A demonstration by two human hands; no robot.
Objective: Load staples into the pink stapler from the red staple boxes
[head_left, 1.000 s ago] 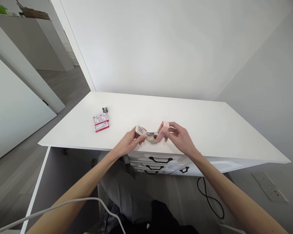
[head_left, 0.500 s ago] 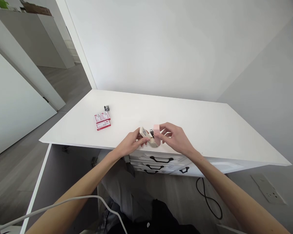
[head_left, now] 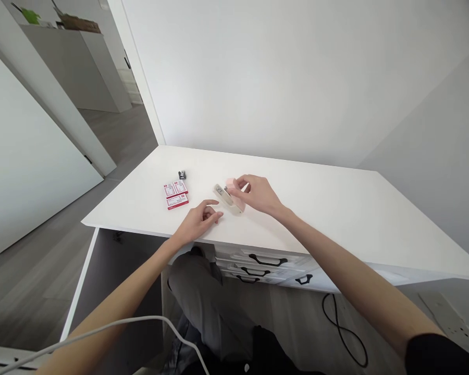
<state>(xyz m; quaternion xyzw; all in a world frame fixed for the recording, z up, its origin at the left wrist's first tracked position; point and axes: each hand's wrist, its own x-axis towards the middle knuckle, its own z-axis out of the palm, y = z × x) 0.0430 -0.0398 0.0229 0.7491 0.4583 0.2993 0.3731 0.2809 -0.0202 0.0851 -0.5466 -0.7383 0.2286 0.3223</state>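
A cream and pink stapler (head_left: 235,207) is on the white tabletop, its pink upper arm raised from the cream base. My right hand (head_left: 256,192) pinches the pink arm between thumb and fingers. Just left of the stapler, my left hand (head_left: 198,221) rests low over the table's front, thumb and index finger apart, holding nothing. Farther left lie several small red-and-white boxes (head_left: 177,201) side by side. Behind them sits a small black and metallic piece (head_left: 182,175), too small to name for sure.
The white tabletop (head_left: 316,208) runs along a wall. Below its front edge are drawers with black handles (head_left: 268,260) and an open cabinet door (head_left: 80,284) at left. A white cable (head_left: 140,318) crosses in front of my left forearm; a black cable (head_left: 344,328) lies on the floor.
My left hand has let go of the stapler and drawn away to the left. My right hand has moved the stapler away from the table's front edge and down onto the tabletop.
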